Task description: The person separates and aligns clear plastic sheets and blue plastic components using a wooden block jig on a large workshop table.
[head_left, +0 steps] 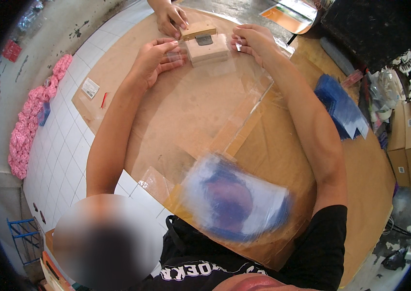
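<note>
Your L hand (160,60) & R hand (253,42) pinch clear film (232,61), either side of 1 block (208,51); 1 co-worker's hand (170,19) beyond L.

The camera sits on your head and looks down at the table (181,116). Your black shirt (317,242) is close, at the bottom. Your left hand (159,60) and right hand (259,44) are farther off, near the top. It sees very wide, so straight edges bend.
</note>
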Demonstrator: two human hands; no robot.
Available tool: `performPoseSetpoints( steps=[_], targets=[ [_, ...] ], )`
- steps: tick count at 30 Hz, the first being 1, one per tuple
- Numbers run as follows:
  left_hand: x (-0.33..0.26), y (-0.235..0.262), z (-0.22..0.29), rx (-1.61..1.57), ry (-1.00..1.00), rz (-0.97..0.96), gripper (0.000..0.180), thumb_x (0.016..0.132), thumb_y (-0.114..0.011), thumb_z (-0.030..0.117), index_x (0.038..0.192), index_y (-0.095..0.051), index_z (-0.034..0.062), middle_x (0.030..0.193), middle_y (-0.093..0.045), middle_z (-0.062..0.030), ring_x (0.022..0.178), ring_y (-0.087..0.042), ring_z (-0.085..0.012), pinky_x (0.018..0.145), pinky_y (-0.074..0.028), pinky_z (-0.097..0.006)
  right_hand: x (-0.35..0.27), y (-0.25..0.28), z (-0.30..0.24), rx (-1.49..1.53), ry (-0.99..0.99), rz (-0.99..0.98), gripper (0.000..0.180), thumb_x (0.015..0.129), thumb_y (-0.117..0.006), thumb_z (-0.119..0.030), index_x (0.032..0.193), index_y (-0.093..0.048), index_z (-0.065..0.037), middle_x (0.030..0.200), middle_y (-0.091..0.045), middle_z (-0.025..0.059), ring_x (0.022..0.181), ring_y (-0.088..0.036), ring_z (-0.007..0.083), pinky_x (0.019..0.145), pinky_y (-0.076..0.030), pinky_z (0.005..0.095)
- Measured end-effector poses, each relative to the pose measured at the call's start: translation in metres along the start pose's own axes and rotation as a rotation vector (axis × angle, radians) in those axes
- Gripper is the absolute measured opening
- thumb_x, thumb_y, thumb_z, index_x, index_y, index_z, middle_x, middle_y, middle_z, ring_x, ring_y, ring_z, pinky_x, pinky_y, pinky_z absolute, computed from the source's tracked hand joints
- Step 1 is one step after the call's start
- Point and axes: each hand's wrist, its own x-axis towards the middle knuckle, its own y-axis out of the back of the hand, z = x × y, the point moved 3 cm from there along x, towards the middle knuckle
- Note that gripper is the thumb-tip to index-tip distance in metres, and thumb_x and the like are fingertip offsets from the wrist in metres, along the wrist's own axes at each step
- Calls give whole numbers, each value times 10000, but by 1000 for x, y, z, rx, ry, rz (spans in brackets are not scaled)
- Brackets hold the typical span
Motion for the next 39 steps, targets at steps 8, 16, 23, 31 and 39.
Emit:
performPoseSetpoints(
  steps=[8, 16, 23, 31, 39],
  targets=[
    [-1, 25, 24, 426, -444, 463, 287, 862, -639, 159, 1092, -590, -6, 958, -642, -88, 773, -620, -157, 625, -487, -258, -20, 10, -51, -713, 618, 219, 280, 783, -671, -236, 975, -682, -34, 930, -694, 113, 821, -666, 217, 769, -519, 327],
    [-51, -10, 36, 652, -1238, 221, 149, 806, -659, 62, 954, -645, 57, 807, -658, -56, 739, -638, -172, 649, -500, -300, -197, 1, -31, -979, 532, -279, 319, 838, -680, -268, 1060, -650, -40, 925, -669, 135, 838, -643, 242, 755, -508, 345],
    [-102, -125, 10, 759, -1305, -567, 118, 812, -636, 80, 928, -615, 71, 785, -623, -102, 739, -620, -296, 668, -494, -382, -308, 31, -17, -1141, 662, -280, 551, 717, -764, -432, 1068, -634, -28, 1085, -592, 155, 975, -553, 337, 859, -437, 428],
    [-98, -170, -19, 635, -1079, -671, 99, 825, -628, 106, 899, -635, 42, 803, -636, -108, 736, -623, -273, 672, -492, -349, -312, 44, -6, -1074, 749, -272, 480, 667, -822, -316, 1000, -661, -10, 1038, -611, 165, 958, -576, 349, 840, -458, 409],
    [-100, -167, -27, 615, -971, -664, 134, 841, -652, 122, 920, -651, 14, 812, -665, -119, 738, -643, -195, 651, -500, -299, -314, 47, 3, -990, 805, -170, 361, 665, -809, -281, 894, -674, -37, 914, -633, 101, 855, -602, 286, 756, -485, 377]
  ],
)
